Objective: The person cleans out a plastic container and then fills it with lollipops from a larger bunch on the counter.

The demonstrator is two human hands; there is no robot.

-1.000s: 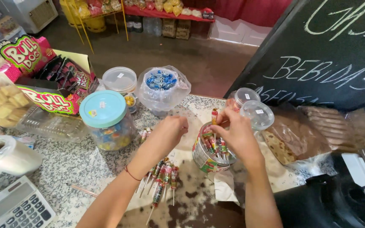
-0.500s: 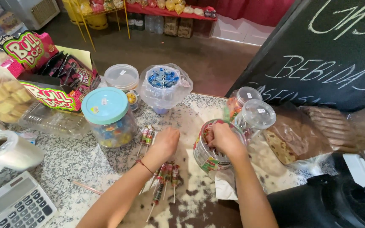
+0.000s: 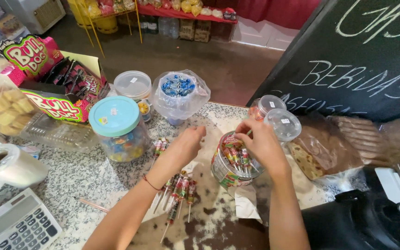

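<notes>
My right hand (image 3: 261, 143) rests over the mouth of an open clear jar (image 3: 231, 162) that holds several wrapped lollipops standing upright; its fingers pinch lollipop sticks at the rim. My left hand (image 3: 187, 144) hovers just left of the jar, fingers loosely curled and apart, holding nothing that I can see. More wrapped lollipops (image 3: 178, 190) lie loose on the speckled counter below my left wrist, and a few (image 3: 160, 146) lie beside the teal-lidded jar.
A teal-lidded candy jar (image 3: 117, 128), a bagged tub of blue candies (image 3: 178, 95) and a white-lidded jar (image 3: 133, 86) stand behind. Two clear-lidded jars (image 3: 278, 121), wrapped brown cake (image 3: 329, 147), a pink display box (image 3: 52, 88), a plastic roll (image 3: 6, 164), a calculator (image 3: 18, 224).
My left hand has lifted off the loose lollipops on the counter and moved up toward the jar. My right hand has stayed at the jar's mouth.
</notes>
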